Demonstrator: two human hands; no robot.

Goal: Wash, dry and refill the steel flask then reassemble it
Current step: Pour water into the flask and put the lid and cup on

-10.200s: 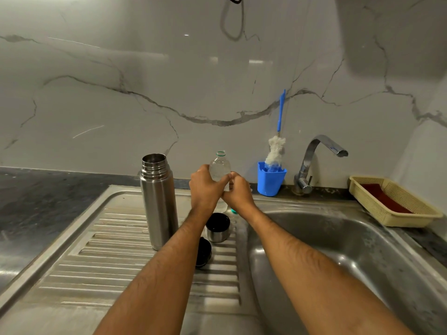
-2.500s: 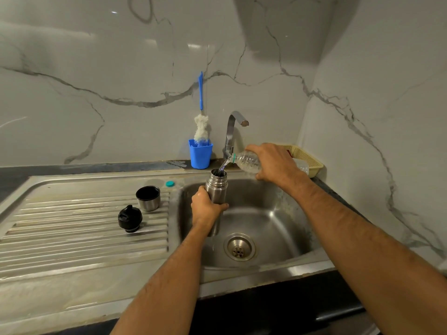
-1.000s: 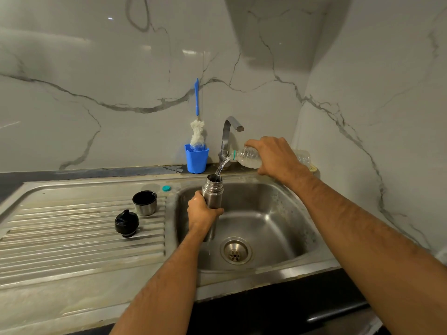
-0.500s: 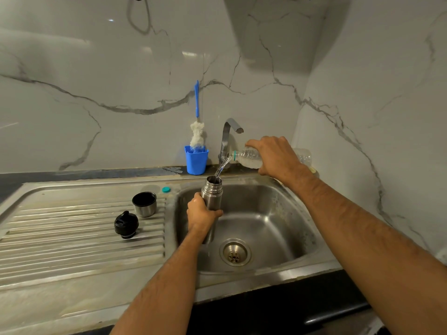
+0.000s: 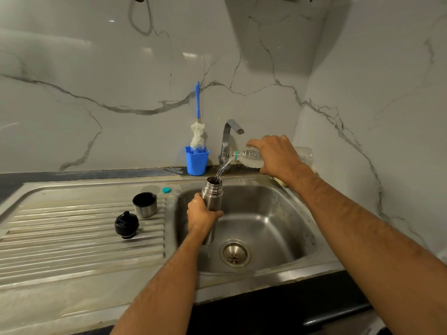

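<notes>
Left hand [image 5: 202, 215] fingers curled round upright steel flask [image 5: 212, 193] over sink [image 5: 285, 209], right hand [image 5: 278, 154] gripping tipped plastic water bottle [image 5: 249, 157] at two o'clock, water pouring in, no legible writing

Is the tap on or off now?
Off. No water leaves the tap; the stream into the flask comes from the bottle.

Dim, greenish indoor light from above. Soft glare patches sit on the glossy white grey-veined marble wall [image 5: 121, 68]. A broad shadow darkens its upper right. Wide-angle bending curves the edges; focus is fairly sharp.
</notes>
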